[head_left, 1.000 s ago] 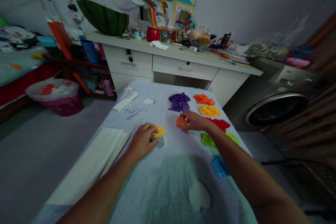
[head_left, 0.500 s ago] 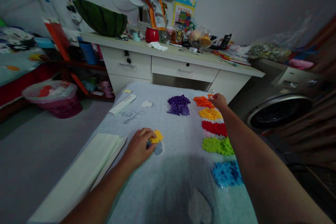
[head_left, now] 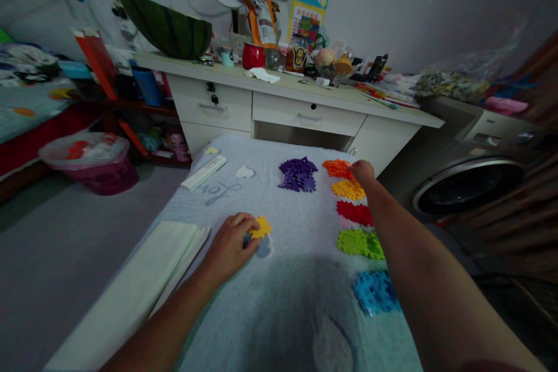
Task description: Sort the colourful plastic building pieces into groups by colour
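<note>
My left hand (head_left: pixel 235 244), left of centre on the cloth-covered table (head_left: pixel 288 279), pinches a yellow toothed plastic piece (head_left: pixel 261 226). At the far right of the table, my right hand (head_left: pixel 362 172) has its fingertips closed on an orange piece at the right edge of the orange pile (head_left: pixel 337 168); the fingers partly hide it. Below that pile lie more interlocking pieces: a yellow-orange pile (head_left: pixel 347 189), a red pile (head_left: pixel 354 213), a green pile (head_left: pixel 360 243) and a blue pile (head_left: pixel 375 292). A purple pile (head_left: pixel 298 174) sits apart, left of the orange one.
A long white box (head_left: pixel 203 173) lies at the table's far left, and folded white material (head_left: pixel 131 296) along its left edge. Behind stands a cluttered white desk (head_left: pixel 300 87). A washing machine (head_left: pixel 475 157) is on the right, a lined pink bin (head_left: pixel 96 168) on the left.
My right hand has come down slightly onto the orange pile; the small orange piece that showed above its fingertips no longer stands out. My left hand keeps its place with the yellow piece.
</note>
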A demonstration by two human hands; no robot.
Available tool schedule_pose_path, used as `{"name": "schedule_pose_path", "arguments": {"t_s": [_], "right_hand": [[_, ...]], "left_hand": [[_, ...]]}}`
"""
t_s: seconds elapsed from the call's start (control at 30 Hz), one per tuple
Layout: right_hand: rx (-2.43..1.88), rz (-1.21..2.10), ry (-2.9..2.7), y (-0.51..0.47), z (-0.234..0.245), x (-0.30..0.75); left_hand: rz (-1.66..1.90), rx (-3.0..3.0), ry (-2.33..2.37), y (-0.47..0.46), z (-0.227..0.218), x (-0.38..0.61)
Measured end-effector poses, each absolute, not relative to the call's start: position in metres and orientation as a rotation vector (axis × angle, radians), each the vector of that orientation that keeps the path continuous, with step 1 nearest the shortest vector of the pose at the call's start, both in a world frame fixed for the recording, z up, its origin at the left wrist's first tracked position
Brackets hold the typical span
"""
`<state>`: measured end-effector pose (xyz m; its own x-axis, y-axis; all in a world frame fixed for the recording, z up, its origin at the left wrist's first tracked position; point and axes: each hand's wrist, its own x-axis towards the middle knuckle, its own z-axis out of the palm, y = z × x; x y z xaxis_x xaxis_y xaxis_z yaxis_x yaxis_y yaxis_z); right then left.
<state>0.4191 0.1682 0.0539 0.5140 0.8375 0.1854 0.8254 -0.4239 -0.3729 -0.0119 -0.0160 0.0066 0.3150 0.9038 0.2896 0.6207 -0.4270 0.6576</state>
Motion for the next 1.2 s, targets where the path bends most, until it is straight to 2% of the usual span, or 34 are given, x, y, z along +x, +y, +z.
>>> {"name": "schedule_pose_path", "arguments": {"t_s": [0.33, 0.47, 0.57, 0.7, 0.83, 1.0, 1.2], "right_hand": [[-2.178, 0.075, -1.462, 0.115, 0.081, 0.395], [-1.988, 0.128, -1.704, 0.083, 0.098, 0.349], [-1.777, 0.29, -2.017, 0.051, 0.103, 0.3], [-1.49, 0.49, -2.435, 0.006, 0.089, 0.231], [-1.285, 0.487, -2.544, -0.018, 0.062, 0.183], [-1.326, 0.425, -2.568, -0.019, 0.046, 0.167], [-1.501, 0.485, -2.56, -0.025, 0.051, 0.175]], "left_hand": [[0.901, 2.202, 1.329, -0.016, 0.006, -0.012], [0.908, 2.219, 1.325, -0.016, 0.006, -0.012], [0.914, 2.232, 1.312, -0.016, 0.007, -0.011], [0.92, 2.219, 1.28, -0.017, 0.01, -0.012], [0.98, 2.144, 1.22, -0.017, 0.01, -0.013], [1.051, 1.953, 1.249, -0.016, 0.008, -0.014], [1.047, 2.03, 1.336, -0.017, 0.009, -0.014]]}}
